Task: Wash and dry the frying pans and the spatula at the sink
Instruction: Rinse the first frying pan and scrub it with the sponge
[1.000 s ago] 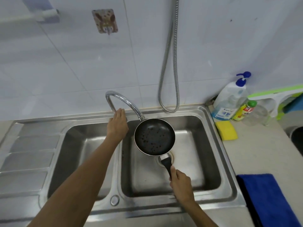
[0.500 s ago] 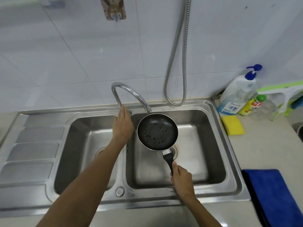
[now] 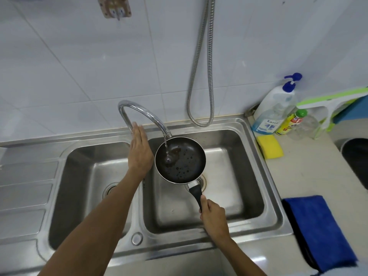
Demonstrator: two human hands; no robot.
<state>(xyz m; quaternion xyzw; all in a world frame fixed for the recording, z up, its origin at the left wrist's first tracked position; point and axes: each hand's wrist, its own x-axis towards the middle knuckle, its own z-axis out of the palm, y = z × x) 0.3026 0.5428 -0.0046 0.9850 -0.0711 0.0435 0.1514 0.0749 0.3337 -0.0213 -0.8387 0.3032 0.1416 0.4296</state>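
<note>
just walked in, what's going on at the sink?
A person is rinsing a small frying pan: the right hand grips its handle, holding it over the right basin while water from the faucet runs into it. The left hand is flat by the faucet's neck. The sponge and blue cloth lie untouched on the counter.

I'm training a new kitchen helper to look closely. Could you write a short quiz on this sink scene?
1. True or false: water from the tap is running into the pan.
2. Which hand grips the pan's handle? A. left B. right C. both
3. Fill in: the yellow sponge lies on the counter to the ___ of the sink.

Key: 1 true. 2 B, the right hand. 3 right.
</note>
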